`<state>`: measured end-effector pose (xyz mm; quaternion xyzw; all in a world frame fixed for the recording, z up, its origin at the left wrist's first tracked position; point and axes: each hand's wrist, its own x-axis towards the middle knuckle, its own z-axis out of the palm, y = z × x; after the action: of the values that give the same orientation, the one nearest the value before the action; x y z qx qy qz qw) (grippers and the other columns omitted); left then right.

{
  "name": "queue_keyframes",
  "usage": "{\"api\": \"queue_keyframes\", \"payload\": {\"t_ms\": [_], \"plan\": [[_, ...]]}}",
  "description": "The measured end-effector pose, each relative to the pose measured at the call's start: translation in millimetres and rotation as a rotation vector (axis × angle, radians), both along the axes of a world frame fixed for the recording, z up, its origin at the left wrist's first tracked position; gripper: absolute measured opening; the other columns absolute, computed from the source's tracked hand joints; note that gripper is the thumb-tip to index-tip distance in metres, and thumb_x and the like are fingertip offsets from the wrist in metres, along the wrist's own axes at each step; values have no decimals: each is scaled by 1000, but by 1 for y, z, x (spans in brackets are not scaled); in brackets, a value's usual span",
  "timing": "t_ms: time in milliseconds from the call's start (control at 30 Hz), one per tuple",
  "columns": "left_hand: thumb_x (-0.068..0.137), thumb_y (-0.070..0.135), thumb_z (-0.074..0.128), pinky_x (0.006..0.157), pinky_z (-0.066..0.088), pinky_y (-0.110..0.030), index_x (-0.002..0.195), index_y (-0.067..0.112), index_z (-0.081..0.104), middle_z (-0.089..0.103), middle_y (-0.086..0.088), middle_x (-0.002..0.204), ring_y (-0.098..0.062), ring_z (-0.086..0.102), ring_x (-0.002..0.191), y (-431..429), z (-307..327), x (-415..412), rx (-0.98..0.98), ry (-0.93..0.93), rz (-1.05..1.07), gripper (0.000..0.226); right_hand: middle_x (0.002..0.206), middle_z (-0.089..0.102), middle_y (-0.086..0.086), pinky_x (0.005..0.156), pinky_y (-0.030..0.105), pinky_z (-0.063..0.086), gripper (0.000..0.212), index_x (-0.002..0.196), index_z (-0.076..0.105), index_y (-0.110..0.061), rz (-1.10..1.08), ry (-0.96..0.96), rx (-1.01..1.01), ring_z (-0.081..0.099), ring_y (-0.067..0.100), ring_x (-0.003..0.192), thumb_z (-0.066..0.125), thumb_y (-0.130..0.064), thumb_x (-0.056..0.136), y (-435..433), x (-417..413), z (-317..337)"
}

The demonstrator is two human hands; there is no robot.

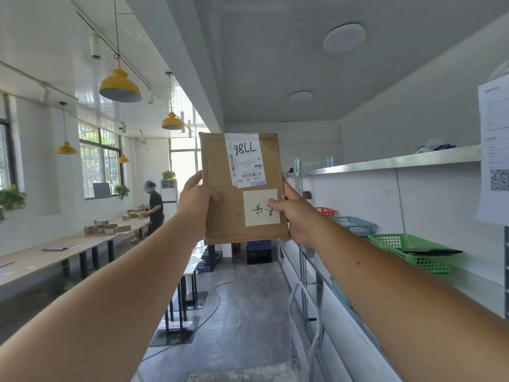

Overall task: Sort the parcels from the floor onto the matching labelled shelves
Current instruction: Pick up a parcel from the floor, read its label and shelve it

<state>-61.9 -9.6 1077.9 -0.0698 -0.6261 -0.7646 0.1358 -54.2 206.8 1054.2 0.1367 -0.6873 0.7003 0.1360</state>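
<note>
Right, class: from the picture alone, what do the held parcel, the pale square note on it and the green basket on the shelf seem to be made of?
Parcel: brown matte cardboard or kraft paper, judging by its dull tan face and flat folded edges.
Note: thin matte paper, cream, with handwritten ink.
Green basket: likely moulded plastic, given its uniform bright colour and regular lattice walls.

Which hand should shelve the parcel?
Probably right. The right hand already grips the parcel on its shelf-side edge, and the shelves stand to the right; the left hand would cross over.
</note>
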Motion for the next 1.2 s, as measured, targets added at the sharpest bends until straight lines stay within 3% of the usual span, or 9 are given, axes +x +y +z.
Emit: {"api": "queue_keyframes", "payload": {"t_ms": [200, 333, 400, 467, 600, 767, 933, 1067, 1200], "plan": [[87, -3, 59, 106, 53, -60, 153, 44, 44, 68, 1, 135, -31, 65, 118, 10, -8, 14, -10, 58, 4, 83, 120, 78, -2, 97, 48, 59, 46, 133, 66, -32, -104, -28, -49, 73, 25, 111, 76, -9, 94, -5, -5, -10], [94, -1, 58, 83, 54, -41, 151, 39, 45, 68, 3, 124, -20, 65, 105, 11, -12, 9, 7, 64, 4, 71, 130, 74, 2, 109, 50, 55, 97, 148, 58, -20, -176, -45, -76, 71, 25, 117, 95, -40, 61, -8, -8, -19], [98, 4, 60, 71, 48, -34, 149, 37, 45, 67, 8, 112, -15, 64, 97, 10, -13, 7, 21, 68, 14, 63, 126, 76, 3, 110, 47, 54, 82, 143, 62, -15, -169, -31, -84, 71, 23, 116, 95, -34, 71, -6, -9, -24], [102, 23, 63, 75, 51, -36, 150, 40, 42, 69, 7, 114, -16, 66, 99, 11, -13, 6, 37, 73, 31, 55, 123, 76, 3, 110, 47, 53, 70, 144, 62, -16, -164, -35, -107, 71, 24, 115, 91, -24, 81, -1, -11, -29], [97, 67, 54, 114, 43, -59, 159, 56, 22, 62, 3, 144, -26, 59, 130, 15, -16, 5, 62, 104, 41, 72, 134, 70, 2, 95, 63, 56, 80, 152, 48, -36, -55, -139, -114, 65, 30, 122, 89, -29, 84, 1, -6, -32], [51, 110, 42, 117, 37, -63, 149, 63, 37, 58, 10, 151, -26, 53, 140, 8, -24, -21, 102, 55, 37, 109, 128, 74, 9, 87, 65, 62, 88, 156, 45, -28, -23, -110, -183, 74, 34, 110, 88, -6, 82, 7, -5, -33], [102, 70, 42, 104, 40, -44, 156, 30, 38, 57, 4, 130, -22, 53, 124, 14, -16, 2, 151, 77, 129, 67, 118, 70, 4, 87, 58, 63, 102, 161, 26, -24, -69, -42, -373, 75, 25, 97, 85, 3, 82, 5, -7, -36], [99, 74, 40, 88, 55, -44, 150, 31, 41, 57, 0, 125, -20, 61, 105, 11, -13, -1, 274, 22, 196, 66, 125, 74, 13, 86, 51, 62, 100, 155, 39, -12, -95, 10, -514, 76, 33, 104, 93, -4, 71, 2, -16, -37], [93, 83, 30, 75, 63, -53, 154, 44, 40, 61, 2, 134, -33, 65, 113, 6, -12, 4, 342, -57, 152, 74, 123, 78, 14, 81, 41, 62, 83, 144, 56, -6, -134, 82, -487, 76, 33, 111, 93, -4, 70, 8, -22, -39]]}}
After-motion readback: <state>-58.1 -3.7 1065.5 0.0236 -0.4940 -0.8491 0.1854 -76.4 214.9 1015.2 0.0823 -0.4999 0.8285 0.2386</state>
